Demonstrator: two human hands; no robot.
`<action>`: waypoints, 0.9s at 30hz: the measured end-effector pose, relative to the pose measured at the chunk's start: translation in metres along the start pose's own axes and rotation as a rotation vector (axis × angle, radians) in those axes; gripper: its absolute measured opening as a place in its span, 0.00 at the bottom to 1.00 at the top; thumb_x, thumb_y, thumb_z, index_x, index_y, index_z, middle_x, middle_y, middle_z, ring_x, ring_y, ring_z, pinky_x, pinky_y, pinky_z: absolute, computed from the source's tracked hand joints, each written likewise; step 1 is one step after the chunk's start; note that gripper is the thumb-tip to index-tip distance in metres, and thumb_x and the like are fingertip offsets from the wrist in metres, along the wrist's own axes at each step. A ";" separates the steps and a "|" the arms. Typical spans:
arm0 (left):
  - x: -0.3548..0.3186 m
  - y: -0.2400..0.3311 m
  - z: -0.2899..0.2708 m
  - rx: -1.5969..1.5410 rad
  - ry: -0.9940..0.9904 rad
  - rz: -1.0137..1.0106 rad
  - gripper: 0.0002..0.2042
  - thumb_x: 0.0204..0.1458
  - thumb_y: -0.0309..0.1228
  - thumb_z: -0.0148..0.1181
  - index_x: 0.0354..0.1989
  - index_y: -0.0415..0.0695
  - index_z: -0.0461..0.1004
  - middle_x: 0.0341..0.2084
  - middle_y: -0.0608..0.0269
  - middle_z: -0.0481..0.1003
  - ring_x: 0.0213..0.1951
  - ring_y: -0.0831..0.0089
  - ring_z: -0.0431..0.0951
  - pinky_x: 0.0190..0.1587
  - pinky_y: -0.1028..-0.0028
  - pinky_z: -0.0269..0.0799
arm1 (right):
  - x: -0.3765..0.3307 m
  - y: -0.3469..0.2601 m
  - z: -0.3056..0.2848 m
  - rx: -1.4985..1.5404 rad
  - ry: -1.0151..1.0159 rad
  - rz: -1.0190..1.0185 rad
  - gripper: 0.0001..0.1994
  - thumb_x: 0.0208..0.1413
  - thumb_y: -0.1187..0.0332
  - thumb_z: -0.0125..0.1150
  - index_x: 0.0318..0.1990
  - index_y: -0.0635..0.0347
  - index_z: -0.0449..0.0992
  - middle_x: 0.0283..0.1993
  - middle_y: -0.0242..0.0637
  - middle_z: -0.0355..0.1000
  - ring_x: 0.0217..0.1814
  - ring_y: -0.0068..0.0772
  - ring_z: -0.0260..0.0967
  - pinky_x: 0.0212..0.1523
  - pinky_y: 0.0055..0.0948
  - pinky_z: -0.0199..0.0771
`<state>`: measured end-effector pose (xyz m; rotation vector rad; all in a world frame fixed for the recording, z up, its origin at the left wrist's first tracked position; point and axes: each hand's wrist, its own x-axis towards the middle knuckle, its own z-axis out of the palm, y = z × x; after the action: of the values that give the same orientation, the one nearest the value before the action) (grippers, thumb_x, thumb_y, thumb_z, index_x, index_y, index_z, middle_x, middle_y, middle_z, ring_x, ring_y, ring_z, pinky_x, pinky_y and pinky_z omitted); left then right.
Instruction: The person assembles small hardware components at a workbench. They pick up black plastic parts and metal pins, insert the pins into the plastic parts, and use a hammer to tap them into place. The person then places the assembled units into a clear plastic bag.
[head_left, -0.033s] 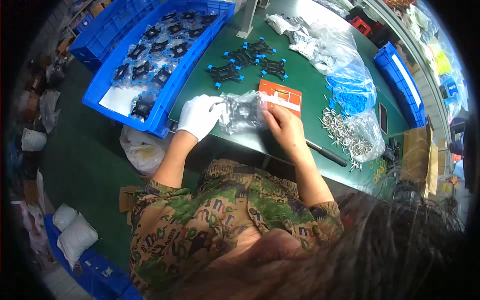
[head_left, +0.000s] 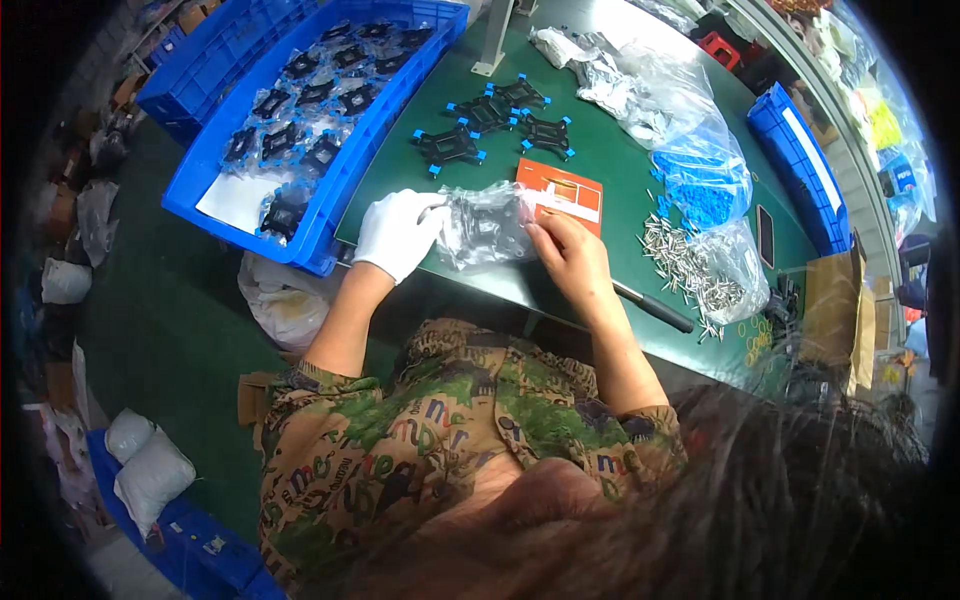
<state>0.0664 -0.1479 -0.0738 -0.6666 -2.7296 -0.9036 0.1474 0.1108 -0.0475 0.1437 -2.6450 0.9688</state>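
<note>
A clear plastic bag [head_left: 487, 228] with a dark bracket-like part inside lies at the table's front edge, between my hands. My left hand [head_left: 396, 232], in a white glove, grips the bag's left end. The bare right hand [head_left: 574, 252] pinches its right end between thumb and fingers. Just behind the right hand lies an orange and white printed card [head_left: 566, 190]. Beyond the bag rest several black X-shaped brackets with blue tips, one of them a bracket [head_left: 450, 147] on the left. A tool with a black handle [head_left: 655, 306] lies to the right, partly under my right wrist.
At left, a blue crate [head_left: 250, 236] holds several bagged brackets. On the right are a pile of metal pins [head_left: 668, 250], a bag of blue caps [head_left: 700, 190], a phone [head_left: 765, 236] and another blue crate [head_left: 800, 160]. A metal post [head_left: 493, 40] stands at the back.
</note>
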 end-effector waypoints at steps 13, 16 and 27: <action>-0.018 0.034 0.004 0.160 0.021 0.145 0.18 0.48 0.47 0.69 0.42 0.51 0.84 0.25 0.58 0.77 0.32 0.58 0.78 0.37 0.59 0.71 | -0.009 -0.003 -0.004 -0.275 -0.300 0.041 0.21 0.59 0.48 0.63 0.31 0.60 0.75 0.33 0.47 0.78 0.36 0.55 0.77 0.38 0.49 0.76; -0.019 0.035 0.009 0.144 -0.025 0.101 0.20 0.45 0.44 0.73 0.44 0.48 0.83 0.28 0.59 0.76 0.33 0.58 0.76 0.38 0.59 0.70 | -0.011 0.001 0.002 -0.232 -0.298 0.022 0.22 0.59 0.49 0.64 0.29 0.62 0.75 0.31 0.50 0.76 0.35 0.58 0.76 0.36 0.51 0.74; 0.013 0.016 0.015 0.182 0.053 0.007 0.17 0.51 0.46 0.67 0.44 0.51 0.83 0.28 0.58 0.80 0.33 0.57 0.80 0.40 0.58 0.71 | 0.018 -0.012 0.034 -0.252 -0.172 0.006 0.19 0.63 0.55 0.60 0.27 0.62 0.76 0.25 0.53 0.75 0.32 0.58 0.76 0.36 0.51 0.76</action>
<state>0.0614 -0.1228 -0.0736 -0.6076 -2.7178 -0.6510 0.1238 0.0805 -0.0584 0.1675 -2.8989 0.6413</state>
